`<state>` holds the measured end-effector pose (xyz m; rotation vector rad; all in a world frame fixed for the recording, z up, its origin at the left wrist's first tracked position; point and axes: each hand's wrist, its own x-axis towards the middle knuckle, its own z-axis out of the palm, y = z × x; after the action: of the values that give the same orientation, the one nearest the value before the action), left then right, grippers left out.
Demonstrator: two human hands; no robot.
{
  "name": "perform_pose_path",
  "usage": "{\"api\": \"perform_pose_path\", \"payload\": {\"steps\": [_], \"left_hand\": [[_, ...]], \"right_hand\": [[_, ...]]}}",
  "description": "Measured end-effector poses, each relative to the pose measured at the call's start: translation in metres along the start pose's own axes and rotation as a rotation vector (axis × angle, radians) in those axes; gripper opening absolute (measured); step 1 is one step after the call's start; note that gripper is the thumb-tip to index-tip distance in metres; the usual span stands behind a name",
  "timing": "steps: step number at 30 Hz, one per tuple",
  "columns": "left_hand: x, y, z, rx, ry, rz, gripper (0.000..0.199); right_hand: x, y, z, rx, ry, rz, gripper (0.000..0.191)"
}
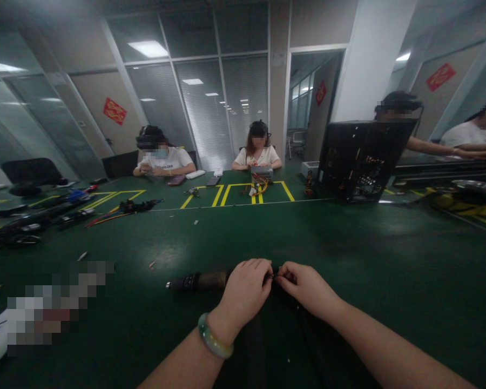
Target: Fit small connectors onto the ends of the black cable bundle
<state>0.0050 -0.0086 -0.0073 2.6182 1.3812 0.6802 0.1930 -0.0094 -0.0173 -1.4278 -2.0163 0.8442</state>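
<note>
A dark, pen-shaped powered screwdriver [208, 281] lies on the green table, its silver tip pointing left. My left hand [247, 289] is wrapped over the screwdriver's rear end, with a jade-coloured bangle [214, 337] on the wrist. Close beside its fingertips, my right hand [308, 283] is closed in a pinch at the tool's tail. A small shiny bit shows between the two hands, but the fingers hide what it is. Dark, cable-like strips run down the table below my hands, hard to make out.
Green table [178, 335] spreads all around. A black computer case [360, 162] stands at the back right. Cables and dark parts [32, 219] lie at the left. Across the table sit two people, near a metal box [262, 172] with coloured wires. More people are at the right.
</note>
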Motion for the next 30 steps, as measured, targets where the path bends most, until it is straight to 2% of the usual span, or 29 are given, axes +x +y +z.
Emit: {"api": "perform_pose_path", "payload": {"steps": [6, 12, 18, 21, 25, 28, 30], "left_hand": [[-0.001, 0.001, 0.000, 0.015, 0.009, 0.018, 0.016], [-0.002, 0.001, -0.003, 0.006, 0.008, 0.019, 0.016], [-0.002, 0.004, -0.011, 0.001, 0.042, 0.062, 0.017], [-0.003, 0.007, -0.019, -0.022, 0.104, 0.138, 0.031], [-0.005, 0.009, -0.028, -0.050, 0.121, 0.220, 0.044], [-0.006, 0.010, -0.030, -0.084, 0.080, 0.263, 0.045], [-0.007, 0.008, -0.028, -0.111, 0.040, 0.288, 0.046]], "right_hand": [[-0.002, -0.007, 0.004, -0.056, 0.047, -0.002, 0.010], [-0.004, -0.018, 0.007, -0.211, 0.185, -0.076, 0.008], [0.008, -0.018, 0.008, -0.255, 0.091, -0.060, 0.008], [0.014, -0.014, 0.000, -0.273, 0.094, -0.037, 0.007], [0.006, 0.005, -0.033, -0.307, 0.139, 0.059, 0.009], [-0.024, 0.040, -0.080, -0.331, 0.190, 0.187, 0.014], [-0.055, 0.072, -0.117, -0.327, 0.244, 0.362, 0.015]]}}
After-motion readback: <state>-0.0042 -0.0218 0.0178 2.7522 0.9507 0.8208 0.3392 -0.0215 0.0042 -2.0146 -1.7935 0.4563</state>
